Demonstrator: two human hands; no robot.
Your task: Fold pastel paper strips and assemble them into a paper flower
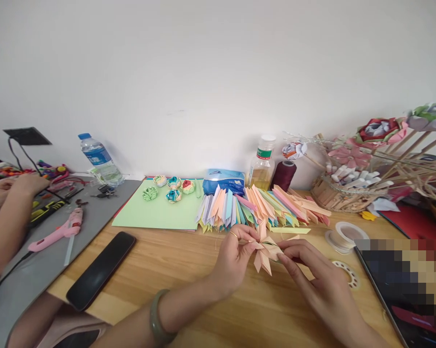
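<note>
A peach folded paper flower (264,251) with pointed petals is held above the wooden table between both hands. My left hand (236,253) pinches its left side between thumb and fingers. On the other side, my right hand (308,266) pinches a petal, fingers closed. Just beyond the hands lies a row of folded paper strips (228,212) in lilac, peach, blue, green and yellow. Several finished small paper flowers (173,195) rest on a light green paper sheet (149,215) to the left.
A black phone (102,270) lies left, near a pink glue gun (62,229). At the back stand a water bottle (101,159), tissue pack (223,181), oil-coloured bottle (262,164) and maroon thread cone (283,176). A tape roll (344,237) and basket (337,195) are right. Another person's hands (25,186) work far left.
</note>
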